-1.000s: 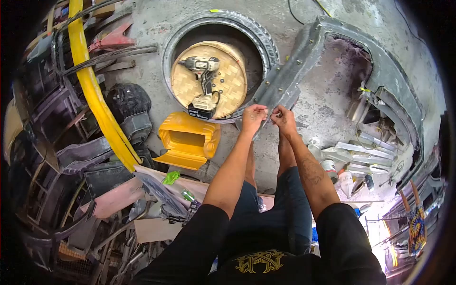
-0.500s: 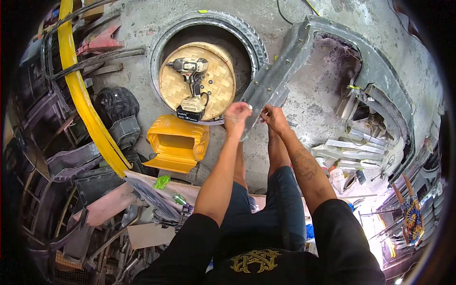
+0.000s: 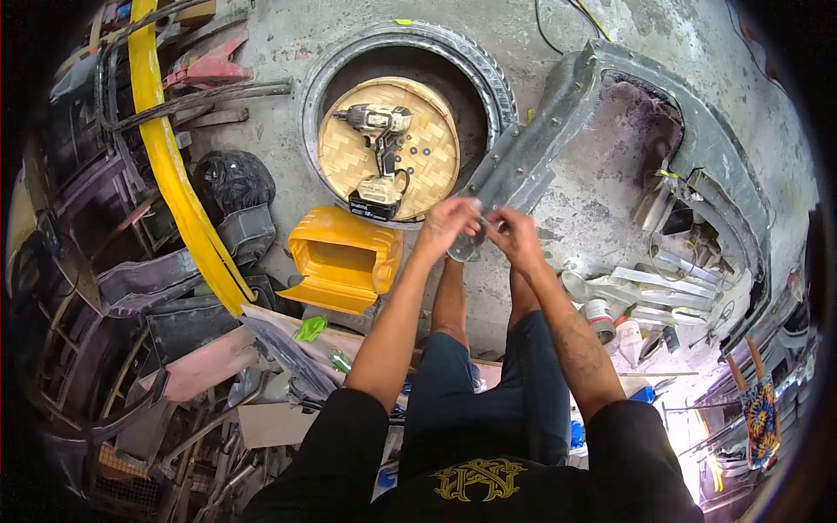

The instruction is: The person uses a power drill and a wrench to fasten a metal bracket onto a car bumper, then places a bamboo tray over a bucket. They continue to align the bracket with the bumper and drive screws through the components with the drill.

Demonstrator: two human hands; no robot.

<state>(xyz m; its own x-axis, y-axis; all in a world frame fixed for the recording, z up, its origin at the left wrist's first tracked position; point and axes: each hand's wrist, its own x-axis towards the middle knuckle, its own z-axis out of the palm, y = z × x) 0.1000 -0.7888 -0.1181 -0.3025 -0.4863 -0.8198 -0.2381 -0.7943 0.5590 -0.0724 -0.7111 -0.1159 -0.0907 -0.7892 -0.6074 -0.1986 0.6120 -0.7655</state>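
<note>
A long grey curved body panel [image 3: 558, 113] lies on the concrete floor, its near end reaching my hands. My left hand [image 3: 446, 225] grips the panel's near end from the left. My right hand [image 3: 514, 237] pinches the same end from the right, fingertips close to the left hand's. What lies between the fingertips is too small to make out. Behind my left hand, a cordless drill [image 3: 379, 157] rests on a round woven bamboo tray [image 3: 432, 122] inside a tyre [image 3: 453, 48], with several small screws beside it.
A yellow plastic moulding [image 3: 344, 261] lies left of my knees. A long yellow strip [image 3: 170, 166] leans over piled dark car parts at left. Metal strips and cans [image 3: 641, 288] are scattered at right. Bare concrete lies inside the panel's arch.
Both hands have stayed on the panel's near end and have come closer together. The view has shifted slightly.
</note>
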